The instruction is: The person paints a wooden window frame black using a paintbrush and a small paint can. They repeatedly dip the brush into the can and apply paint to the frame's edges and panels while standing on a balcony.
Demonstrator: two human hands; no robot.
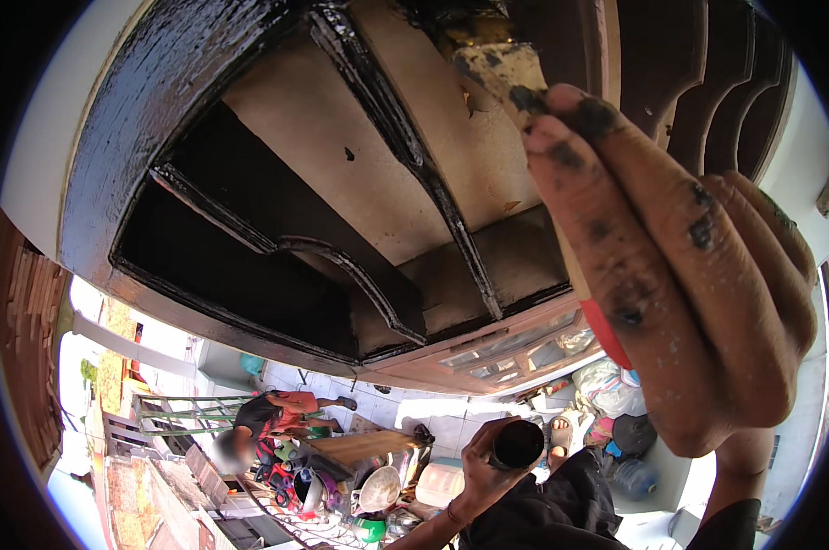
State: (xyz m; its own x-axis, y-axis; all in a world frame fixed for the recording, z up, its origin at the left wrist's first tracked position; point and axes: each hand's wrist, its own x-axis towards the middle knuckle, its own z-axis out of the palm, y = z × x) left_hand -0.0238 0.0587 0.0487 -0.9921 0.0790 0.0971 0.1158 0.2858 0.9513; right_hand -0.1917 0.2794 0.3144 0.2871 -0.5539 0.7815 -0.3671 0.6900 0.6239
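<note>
My right hand [680, 266], smeared with black paint, fills the right side and grips a paintbrush [502, 69]. The brush has a pale ferrule and a red handle end [607, 335]. Its bristles press against a wooden door or window frame [277, 119] overhead, near the top centre. Part of that frame is glossy black and part is bare tan wood [341, 156]. Low in the middle, my left hand [483, 472] holds a small round can of black paint [518, 444] with its open mouth towards me.
Far below, a person in a red shirt [268, 417] bends over among pots, bowls and a wooden board [364, 446]. Bags and a water jug [633, 477] lie on the tiled floor at the lower right. A brick wall [29, 321] runs along the left.
</note>
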